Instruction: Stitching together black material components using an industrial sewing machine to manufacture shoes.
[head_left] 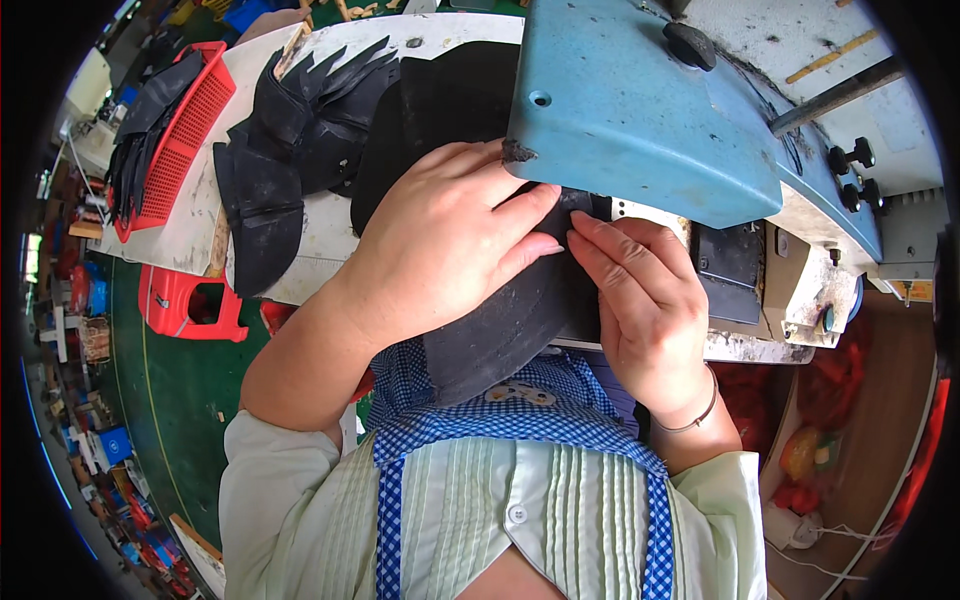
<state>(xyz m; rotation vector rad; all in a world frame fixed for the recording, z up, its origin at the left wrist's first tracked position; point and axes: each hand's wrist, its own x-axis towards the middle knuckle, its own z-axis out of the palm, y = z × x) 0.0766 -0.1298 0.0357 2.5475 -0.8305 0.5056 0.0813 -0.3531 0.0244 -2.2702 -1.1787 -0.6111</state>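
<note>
A curved black leather-like piece (505, 340) lies under the front of a blue machine head (640, 120), its lower end hanging over the table edge towards my apron. My left hand (430, 240) reaches across it, thumb and forefinger closed on the edge, while its other fingertips go out of sight beneath the machine cover. From the other side my right hand (645, 290) pinches the same edge, its fingers bunched together close to the left thumb. The cover hides whatever part of the machine meets the piece.
Left of my hands, overlapping black pieces (300, 150) lie fanned out on the white table (330, 240). Beyond them a red plastic basket (185, 150) holds more. A red stool (190, 305) stands on the green floor. Black knobs (855, 170) stick out from the machine's right side.
</note>
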